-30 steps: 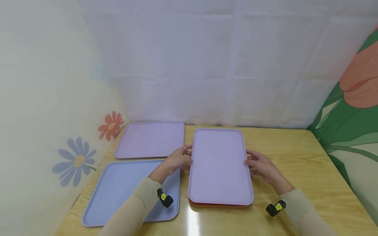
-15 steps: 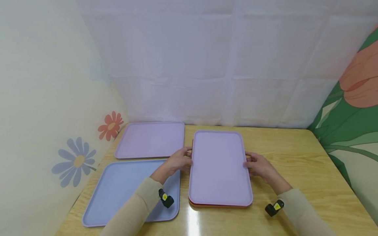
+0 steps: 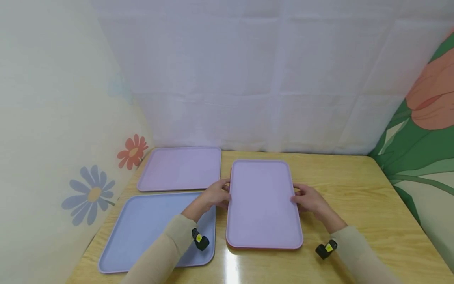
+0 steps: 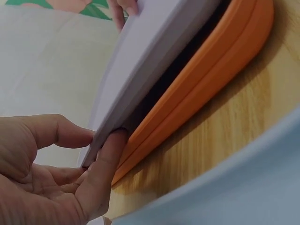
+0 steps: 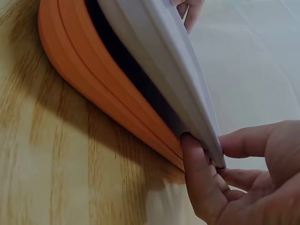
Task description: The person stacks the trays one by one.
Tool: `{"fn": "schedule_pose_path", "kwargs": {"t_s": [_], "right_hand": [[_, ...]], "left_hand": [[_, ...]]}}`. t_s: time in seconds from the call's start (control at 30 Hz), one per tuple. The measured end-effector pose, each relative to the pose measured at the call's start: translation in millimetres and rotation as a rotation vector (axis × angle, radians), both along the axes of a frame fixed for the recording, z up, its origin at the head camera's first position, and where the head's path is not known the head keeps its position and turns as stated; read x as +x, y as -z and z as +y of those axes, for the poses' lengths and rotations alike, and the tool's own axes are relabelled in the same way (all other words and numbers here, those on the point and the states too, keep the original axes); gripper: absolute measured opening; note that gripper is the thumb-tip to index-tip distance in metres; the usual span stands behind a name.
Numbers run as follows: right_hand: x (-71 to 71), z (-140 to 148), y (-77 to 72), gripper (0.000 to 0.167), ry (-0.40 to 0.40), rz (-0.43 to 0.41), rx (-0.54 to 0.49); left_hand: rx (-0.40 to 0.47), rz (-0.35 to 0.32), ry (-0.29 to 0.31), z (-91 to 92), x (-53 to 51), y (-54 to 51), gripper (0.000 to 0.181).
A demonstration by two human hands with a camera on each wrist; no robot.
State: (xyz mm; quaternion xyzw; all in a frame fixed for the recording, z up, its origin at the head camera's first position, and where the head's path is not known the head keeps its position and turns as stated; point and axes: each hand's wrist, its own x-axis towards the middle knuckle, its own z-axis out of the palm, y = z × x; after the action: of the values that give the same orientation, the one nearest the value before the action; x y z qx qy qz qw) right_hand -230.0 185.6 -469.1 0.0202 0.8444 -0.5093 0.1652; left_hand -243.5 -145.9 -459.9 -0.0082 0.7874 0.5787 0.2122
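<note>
A lilac tray (image 3: 264,203) lies over orange trays (image 4: 197,89), with a dark gap between them in both wrist views. My left hand (image 3: 214,194) pinches its left long edge, thumb on the rim and fingers underneath. On the opposite edge my right hand (image 3: 310,200) pinches the rim the same way. In the left wrist view the left hand (image 4: 61,164) has a fingertip between lilac and orange. The right wrist view shows the right hand (image 5: 248,173) with a finger under the lilac tray (image 5: 154,51), beside the orange trays (image 5: 93,79).
On the wooden table (image 3: 358,197), a blue tray (image 3: 152,221) lies at the left, partly under my left forearm. Behind it is another lilac tray (image 3: 182,167). A white cloth (image 3: 248,79) hangs along the table's back edge; flowered cloths (image 3: 422,165) flank the sides.
The held lilac tray has shifted slightly toward the front and down, covering more of the orange below its near edge. Both hands moved with it, still gripping its sides.
</note>
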Motion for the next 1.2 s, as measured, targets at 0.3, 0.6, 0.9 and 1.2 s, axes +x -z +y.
{"fn": "schedule_pose_path", "kwargs": {"t_s": [0.3, 0.6, 0.9, 1.2], "right_hand": [[-2.6, -7, -1.7, 0.059, -0.028, 0.002, 0.074], [-4.1, -10, 2.1, 0.060, -0.049, 0.042, 0.127], [-5.2, -11, 3.1, 0.061, -0.082, 0.079, 0.189], [-9.3, -7, 4.6, 0.066, -0.079, -0.034, 0.093]], "left_hand": [[-0.072, 0.029, -0.003, 0.1, 1.3, 0.3, 0.080], [-0.100, 0.029, 0.002, 1.3, 0.9, -0.5, 0.081], [-0.138, 0.023, 0.015, 1.3, -1.5, 2.9, 0.080], [-0.175, 0.005, 0.016, -0.8, 3.1, -4.0, 0.075]]}}
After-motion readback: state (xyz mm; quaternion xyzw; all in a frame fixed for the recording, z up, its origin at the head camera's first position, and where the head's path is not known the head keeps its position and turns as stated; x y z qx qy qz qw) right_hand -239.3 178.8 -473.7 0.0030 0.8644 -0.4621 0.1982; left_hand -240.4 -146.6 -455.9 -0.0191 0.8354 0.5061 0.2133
